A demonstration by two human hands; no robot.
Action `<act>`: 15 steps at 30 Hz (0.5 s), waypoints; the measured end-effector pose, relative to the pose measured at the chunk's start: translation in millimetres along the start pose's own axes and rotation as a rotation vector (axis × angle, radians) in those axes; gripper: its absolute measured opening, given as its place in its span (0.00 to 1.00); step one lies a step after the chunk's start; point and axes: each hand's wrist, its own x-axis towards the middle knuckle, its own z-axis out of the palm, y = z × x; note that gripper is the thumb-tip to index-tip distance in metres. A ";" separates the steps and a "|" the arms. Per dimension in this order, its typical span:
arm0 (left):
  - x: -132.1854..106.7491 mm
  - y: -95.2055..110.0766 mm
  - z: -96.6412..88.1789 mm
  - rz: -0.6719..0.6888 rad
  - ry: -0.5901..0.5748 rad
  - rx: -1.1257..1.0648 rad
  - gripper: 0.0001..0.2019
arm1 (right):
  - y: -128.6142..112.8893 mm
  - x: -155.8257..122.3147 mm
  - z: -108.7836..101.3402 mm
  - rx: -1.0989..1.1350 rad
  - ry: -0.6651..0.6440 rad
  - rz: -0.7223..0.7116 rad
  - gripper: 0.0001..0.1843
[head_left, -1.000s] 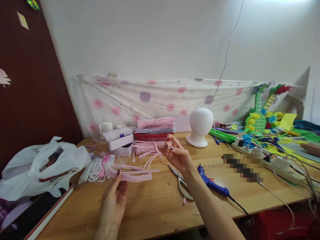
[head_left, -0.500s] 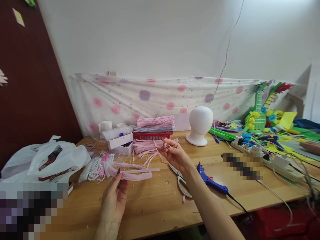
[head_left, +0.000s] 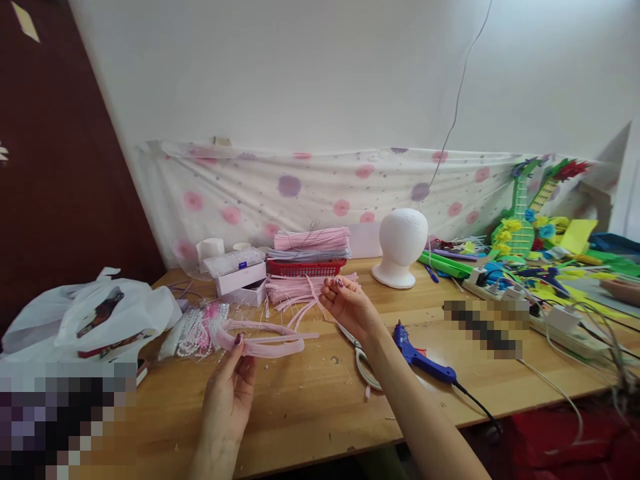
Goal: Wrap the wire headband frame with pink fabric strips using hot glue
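- The worktop [head_left: 300, 413] stretches in front of you, its back edge against the floral sheet [head_left: 320, 180] on the wall.
- The white bag [head_left: 50, 327] lies at the far left, near the beads [head_left: 200, 333] in clear packaging.
- The foam head [head_left: 403, 237] stands upright towards the back, right of centre.
- Left of it, the red basket [head_left: 305, 269] has bundles of strips [head_left: 313, 239] on top; more pink strips lie in front.
- The blue glue gun [head_left: 425, 360] lies to the right of your right forearm.
- Your left hand [head_left: 229, 393] is raised, its fingers closed on the left end of the pink band.
- Your right hand [head_left: 353, 307] has its fingers curled inwards, near the loose strips; you cannot tell whether they hold anything.
- The pink band [head_left: 273, 349] is a flattened loop held above the worktop, one thin end pointing right.
- The scissors [head_left: 356, 343] lie partly hidden behind your right forearm.
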 end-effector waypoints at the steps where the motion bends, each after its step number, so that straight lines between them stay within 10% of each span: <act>1: 0.1 0.0 -0.5 0.002 0.003 0.001 0.14 | 0.1 0.4 -0.8 0.006 0.005 -0.007 0.14; 15: 1.8 -0.3 -2.5 0.001 0.000 -0.001 0.15 | 6.1 3.5 0.2 0.013 0.093 -0.057 0.22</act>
